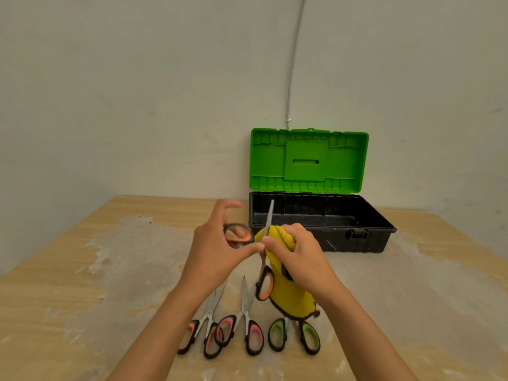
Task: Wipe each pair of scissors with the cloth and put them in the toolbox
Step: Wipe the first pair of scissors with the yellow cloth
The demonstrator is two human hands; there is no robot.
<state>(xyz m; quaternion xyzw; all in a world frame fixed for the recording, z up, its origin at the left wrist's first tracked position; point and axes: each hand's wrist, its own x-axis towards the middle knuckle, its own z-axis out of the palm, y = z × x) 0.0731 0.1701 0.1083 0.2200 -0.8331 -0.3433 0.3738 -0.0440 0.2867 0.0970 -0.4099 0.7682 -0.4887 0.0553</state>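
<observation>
— Nearest the table's near edge lie three pairs in a row: orange-handled scissors, pink-handled scissors and green-handled scissors, the last partly under the hanging cloth. None looks wiped yet, I'd judge.

— And the pair in hand?

— The left hand holds one orange loop of the opened scissors, thumb and forefinger meeting near the pivot, other fingers spread. The right hand grips the yellow cloth, wrapped round a blade.

— Anything in the toolbox?

— It stands open at the far edge, green lid up; what shows of the black tray looks bare. So I'd say the first pair is mid-wipe, and three more remain.
</observation>
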